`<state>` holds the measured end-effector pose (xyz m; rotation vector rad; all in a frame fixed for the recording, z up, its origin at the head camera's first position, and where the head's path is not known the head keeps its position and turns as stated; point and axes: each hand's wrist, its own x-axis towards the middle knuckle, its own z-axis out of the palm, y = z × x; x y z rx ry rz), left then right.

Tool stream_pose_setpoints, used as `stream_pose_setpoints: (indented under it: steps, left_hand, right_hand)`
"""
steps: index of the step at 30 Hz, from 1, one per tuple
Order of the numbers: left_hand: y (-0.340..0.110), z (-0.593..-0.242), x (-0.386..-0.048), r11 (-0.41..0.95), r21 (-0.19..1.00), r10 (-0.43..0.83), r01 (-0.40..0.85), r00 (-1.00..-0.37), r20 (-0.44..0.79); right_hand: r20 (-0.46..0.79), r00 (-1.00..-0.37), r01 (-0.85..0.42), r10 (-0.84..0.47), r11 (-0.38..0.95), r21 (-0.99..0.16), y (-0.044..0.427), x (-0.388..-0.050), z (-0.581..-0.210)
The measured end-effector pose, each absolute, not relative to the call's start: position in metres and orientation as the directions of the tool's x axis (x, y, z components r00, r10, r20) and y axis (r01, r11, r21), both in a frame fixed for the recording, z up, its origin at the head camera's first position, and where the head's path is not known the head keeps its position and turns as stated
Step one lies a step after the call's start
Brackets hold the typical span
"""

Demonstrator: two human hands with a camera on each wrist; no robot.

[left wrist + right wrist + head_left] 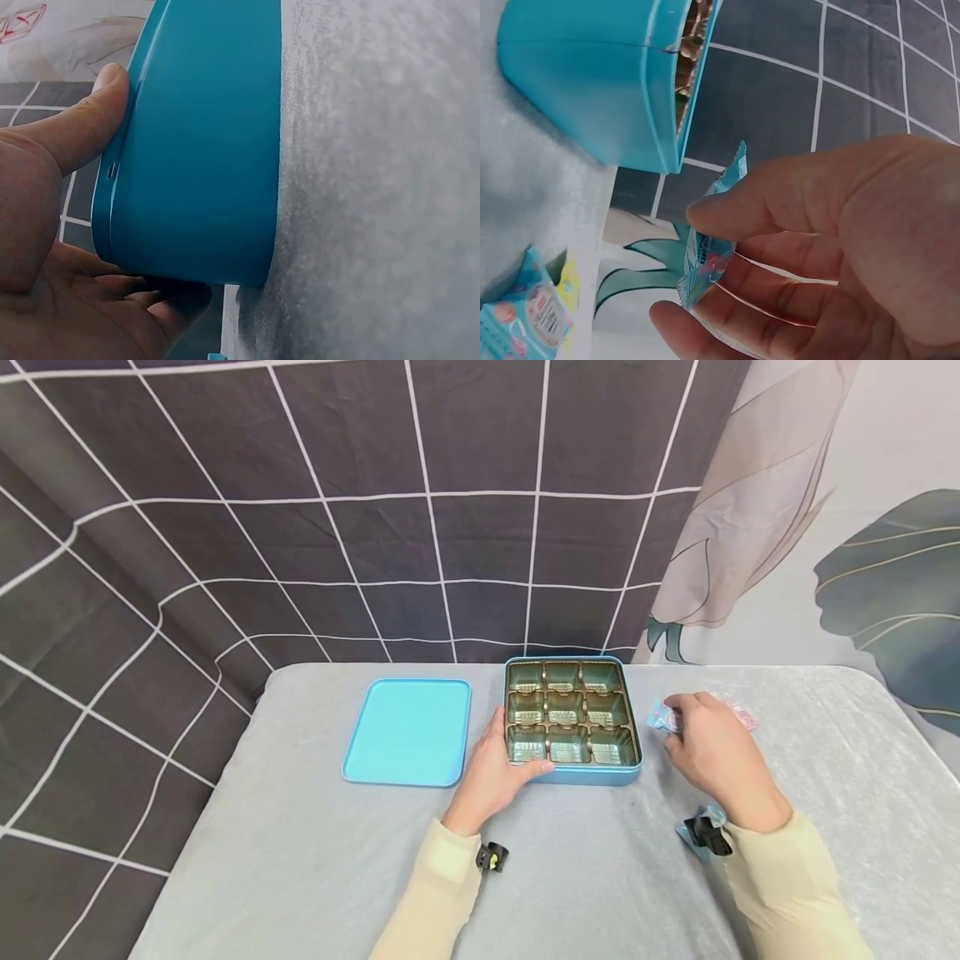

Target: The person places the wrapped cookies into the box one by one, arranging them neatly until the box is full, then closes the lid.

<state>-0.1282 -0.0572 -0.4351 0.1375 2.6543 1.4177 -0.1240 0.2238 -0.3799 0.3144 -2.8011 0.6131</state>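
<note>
A blue tin (581, 776) with a gold divided tray (566, 708) inside stands on the table, its compartments facing up with nothing in them. My left hand (492, 777) grips the tin's near left corner, thumb on the front rim and fingers along the left side. In the left wrist view the thumb (97, 112) presses the rim. To the right of the tin, my right hand (720, 760) pinches a small blue wrapped candy (709, 251) between thumb and fingers, above the table. A pink wrapper (742, 717) shows partly behind that hand.
The flat blue lid (408, 732) lies left of the tin. Another blue candy packet (529, 315) rests on the grey cloth, with a yellow packet (569, 289) behind it. A dark checked curtain (480, 535) hangs along the table's back edge.
</note>
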Motion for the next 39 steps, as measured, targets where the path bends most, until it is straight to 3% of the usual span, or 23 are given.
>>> stream_pose_setpoints:
  steps: [23, 39]
  left_hand:
    - [-0.057, -0.436, -0.129, 0.555, 0.832, 0.137, 0.015, -0.988, -0.073]
    - [-0.057, -0.435, -0.129, 0.551, 0.834, 0.144, 0.026, -0.988, -0.064]
  right_hand:
    - [0.274, -0.944, -0.274, -0.183, 0.898, -0.343, 0.208, -0.146, -0.366]
    - [0.333, -0.913, -0.337, -0.235, 0.895, -0.293, 0.198, -0.163, -0.363]
